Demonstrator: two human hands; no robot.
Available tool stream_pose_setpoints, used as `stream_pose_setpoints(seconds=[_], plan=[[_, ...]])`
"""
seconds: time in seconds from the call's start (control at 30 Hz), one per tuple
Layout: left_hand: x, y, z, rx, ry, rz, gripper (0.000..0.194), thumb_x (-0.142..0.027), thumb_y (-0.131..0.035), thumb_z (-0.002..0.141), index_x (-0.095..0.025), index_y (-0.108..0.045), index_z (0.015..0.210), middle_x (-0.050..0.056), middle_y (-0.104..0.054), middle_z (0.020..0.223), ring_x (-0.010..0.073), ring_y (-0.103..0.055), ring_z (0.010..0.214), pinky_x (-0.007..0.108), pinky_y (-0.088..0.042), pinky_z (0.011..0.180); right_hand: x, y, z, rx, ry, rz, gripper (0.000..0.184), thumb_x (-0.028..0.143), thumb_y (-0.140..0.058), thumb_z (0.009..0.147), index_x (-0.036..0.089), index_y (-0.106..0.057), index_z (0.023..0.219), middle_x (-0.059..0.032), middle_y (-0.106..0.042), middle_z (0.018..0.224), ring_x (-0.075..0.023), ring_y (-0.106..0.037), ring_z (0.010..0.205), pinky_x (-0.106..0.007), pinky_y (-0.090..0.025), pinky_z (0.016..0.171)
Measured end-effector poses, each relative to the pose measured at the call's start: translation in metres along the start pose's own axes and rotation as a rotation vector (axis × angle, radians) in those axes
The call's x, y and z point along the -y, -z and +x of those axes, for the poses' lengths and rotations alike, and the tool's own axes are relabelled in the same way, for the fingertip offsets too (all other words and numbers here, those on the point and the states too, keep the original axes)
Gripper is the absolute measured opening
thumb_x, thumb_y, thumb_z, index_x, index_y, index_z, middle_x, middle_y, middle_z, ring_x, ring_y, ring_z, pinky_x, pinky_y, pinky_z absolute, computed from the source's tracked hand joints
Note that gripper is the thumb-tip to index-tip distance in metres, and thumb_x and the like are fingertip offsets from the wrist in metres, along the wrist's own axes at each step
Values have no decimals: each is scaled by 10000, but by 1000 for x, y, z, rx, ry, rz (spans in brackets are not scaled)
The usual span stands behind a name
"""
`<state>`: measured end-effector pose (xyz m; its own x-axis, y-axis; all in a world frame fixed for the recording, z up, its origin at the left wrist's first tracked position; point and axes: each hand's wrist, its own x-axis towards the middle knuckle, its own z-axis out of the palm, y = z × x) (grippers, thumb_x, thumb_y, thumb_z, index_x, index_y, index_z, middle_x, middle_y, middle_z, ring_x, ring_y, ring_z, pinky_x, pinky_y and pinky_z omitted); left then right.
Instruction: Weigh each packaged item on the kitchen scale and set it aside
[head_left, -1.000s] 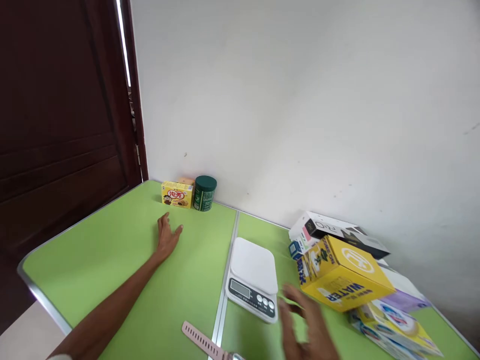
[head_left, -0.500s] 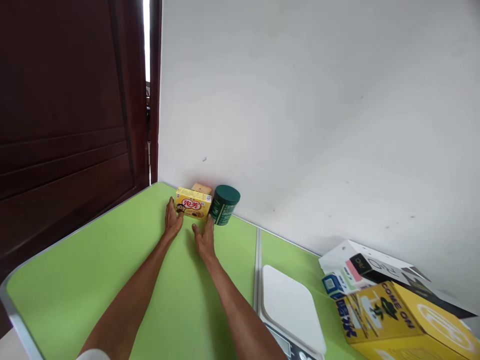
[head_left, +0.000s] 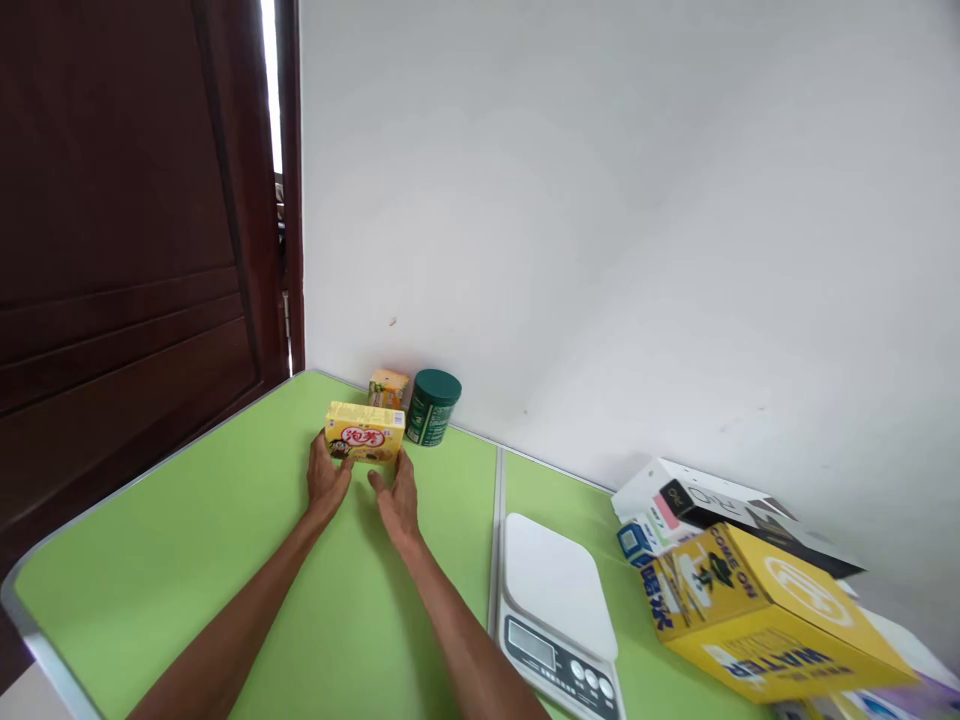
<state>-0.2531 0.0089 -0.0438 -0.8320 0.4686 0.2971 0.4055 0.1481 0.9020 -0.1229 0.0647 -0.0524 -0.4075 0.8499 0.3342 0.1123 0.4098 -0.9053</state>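
Between my two hands is a yellow snack box [head_left: 365, 432] with red Chinese lettering on its front. My left hand [head_left: 327, 478] grips its left end, thumb low on the front. The fingers of my right hand [head_left: 399, 494] press on its right end, with the thumb apart in front. Behind the box, against the wall, stands a smaller orange box [head_left: 388, 388], partly covered by it. A dark green lidded canister [head_left: 433, 408] stands upright just right of that, apart from my right hand.
A white kitchen scale [head_left: 559, 590] lies right of the seam in the green table [head_left: 187, 560]. Further right are a yellow carton [head_left: 757, 610], a black and white box [head_left: 739, 505] and a small blue box [head_left: 634, 540]. A white wall and a dark wooden door [head_left: 112, 200] border the table.
The yellow snack box has come away from the orange box and canister, towards me. My right hand has closed in on its right end. The view has shifted slightly right.
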Motion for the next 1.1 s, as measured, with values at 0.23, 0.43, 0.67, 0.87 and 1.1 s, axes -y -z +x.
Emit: stream_pose_setpoints(seconds=[0.23, 0.43, 0.67, 0.87, 1.1], plan=[[-34, 53, -78, 21, -74, -77, 709, -330, -644, 814, -180, -443, 1477, 162, -579, 1410, 335, -587, 1300, 537, -476, 1125, 46, 46, -82, 30, -76, 89, 875, 521, -676, 897, 235, -337, 1651, -126, -453, 1642, -337, -442, 1510, -495, -443, 1197], [-107, 25, -132, 178, -238, -185, 745, -404, -654, 843, -171, -434, 1515, 178, -570, 1457, 356, -575, 1335, 559, -433, 1172, 76, 144, -114, -270, 28, -82, 783, 569, -600, 974, 286, -330, 1652, -112, -444, 1646, -318, -442, 1507, -514, -439, 1205], [-128, -41, -207, 417, -276, -267, 752, -354, -618, 866, -148, -392, 1552, 185, -571, 1462, 331, -593, 1334, 515, -468, 1158, 50, 247, -142, -496, -17, -227, 673, 583, -566, 971, 213, -518, 1532, -162, -589, 1512, -339, -596, 1356, -534, -511, 1126], [-122, -65, -225, 538, -294, -222, 744, -353, -611, 862, -147, -417, 1550, 195, -546, 1504, 358, -573, 1372, 553, -437, 1191, 18, 275, -153, -514, -81, -210, 635, 612, -592, 934, 206, -627, 1421, -168, -664, 1428, -363, -640, 1303, -536, -540, 1078], [-115, -65, -211, 573, -322, -167, 719, -328, -611, 879, -184, -414, 1555, 167, -537, 1531, 339, -544, 1416, 548, -430, 1208, 0, 280, -158, -518, -124, -150, 624, 606, -586, 940, 215, -612, 1426, -170, -665, 1437, -355, -632, 1328, -525, -546, 1060]])
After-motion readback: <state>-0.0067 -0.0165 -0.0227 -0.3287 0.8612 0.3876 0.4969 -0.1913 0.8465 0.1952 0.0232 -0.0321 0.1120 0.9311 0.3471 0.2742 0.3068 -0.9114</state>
